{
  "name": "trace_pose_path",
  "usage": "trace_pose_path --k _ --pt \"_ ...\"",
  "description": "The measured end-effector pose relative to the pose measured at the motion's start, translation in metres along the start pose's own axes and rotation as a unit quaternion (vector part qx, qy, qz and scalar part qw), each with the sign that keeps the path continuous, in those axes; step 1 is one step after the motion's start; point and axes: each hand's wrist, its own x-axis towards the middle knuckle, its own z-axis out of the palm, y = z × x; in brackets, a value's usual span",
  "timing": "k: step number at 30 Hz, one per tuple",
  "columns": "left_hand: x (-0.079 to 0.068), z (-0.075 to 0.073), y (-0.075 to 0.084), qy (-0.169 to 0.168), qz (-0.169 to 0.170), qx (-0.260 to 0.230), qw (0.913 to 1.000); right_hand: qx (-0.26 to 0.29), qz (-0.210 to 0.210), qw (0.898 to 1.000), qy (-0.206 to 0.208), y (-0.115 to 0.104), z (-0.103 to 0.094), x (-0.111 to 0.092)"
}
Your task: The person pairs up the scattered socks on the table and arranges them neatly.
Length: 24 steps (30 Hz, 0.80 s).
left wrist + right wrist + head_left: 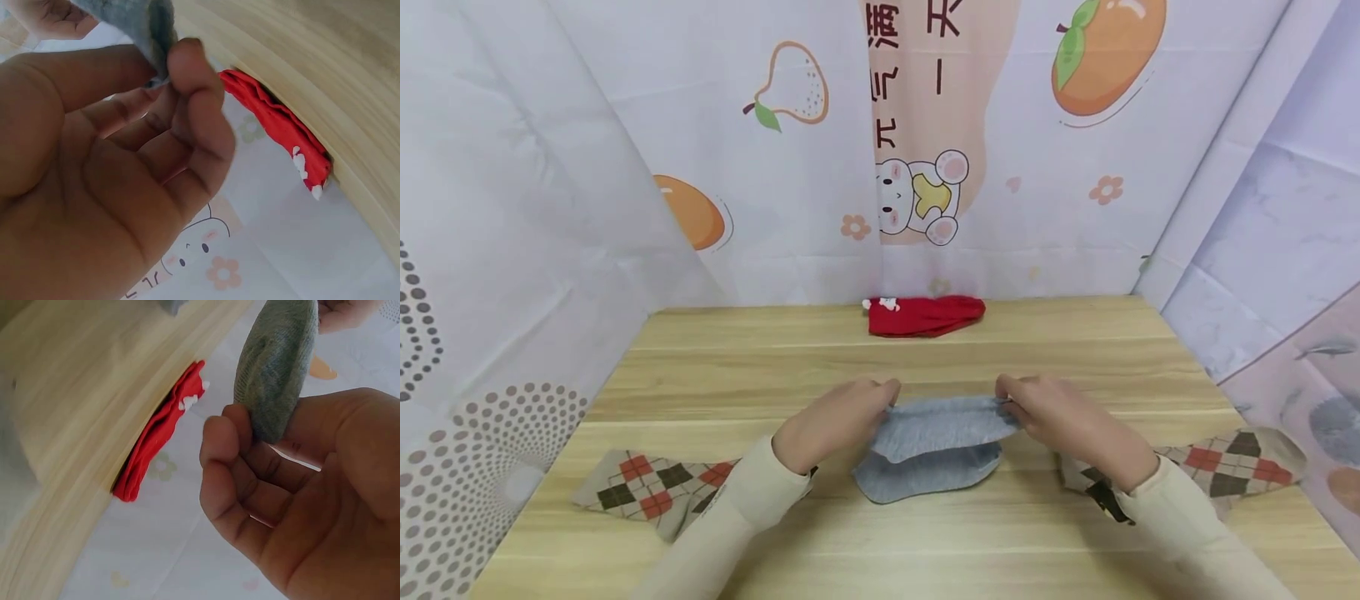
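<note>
A grey-blue sock (951,425) stretches sideways between both hands over the middle of the table. Its left end is pinched between thumb and forefinger of my left hand (842,417), as the left wrist view shows with the sock's end (134,25) at the fingertips. My right hand (1067,417) pinches the other end, whose fabric (275,369) hangs bunched in the right wrist view. Just below the held sock, a second grey-blue layer of fabric (925,479) shows close to the tabletop, its upper part hidden behind the first.
Beside my left forearm lies an argyle sock (651,487) in beige, red and black. Another argyle sock (1232,462) lies partly under my right forearm. At the back edge of the wooden table (760,354) is a folded red sock (925,318) with white trim, before a printed curtain (790,208).
</note>
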Motion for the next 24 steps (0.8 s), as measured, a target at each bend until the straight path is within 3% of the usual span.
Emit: trace_pose_path --k 5,16,24 --pt "-0.009 0.001 0.001 -0.036 -0.014 -0.016 0.9991 0.006 -0.030 1.000 0.003 -0.007 0.007 0.001" --pt "-0.016 -0.004 0.008 -0.096 -0.049 0.001 0.9942 0.006 -0.029 0.999 -0.023 -0.020 0.014 0.002" --pt "-0.016 0.001 0.012 -0.114 -0.068 0.011 0.9911 -0.001 -0.029 0.999 -0.030 -0.025 0.022 0.003"
